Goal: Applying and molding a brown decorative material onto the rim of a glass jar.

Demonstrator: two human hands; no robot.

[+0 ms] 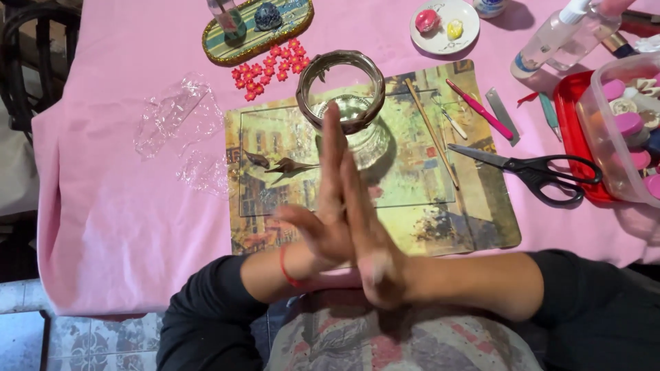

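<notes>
The left hand (317, 230) and the right hand (364, 237) are pressed flat together, palm to palm, fingers straight and pointing away from the body, just above the near edge of the pink-covered table (103, 206). Neither hand holds anything; whether something thin lies between the palms cannot be told. A red cord circles the left wrist.

If the palms are rubbing, it goes best with even pressure and the fingers kept long, staying clear of the glass jar (350, 120) just beyond the fingertips.

That jar, with a band wound round its rim, stands on the picture placemat (426, 220) near the table's middle. Black-handled scissors (543, 172) lie at the mat's right edge, a wooden stick (432, 134) and a pink tool (481, 110) beside them. Small red flowers (271, 69) sit toward the far edge, crumpled clear plastic (172, 117) toward the left.
</notes>
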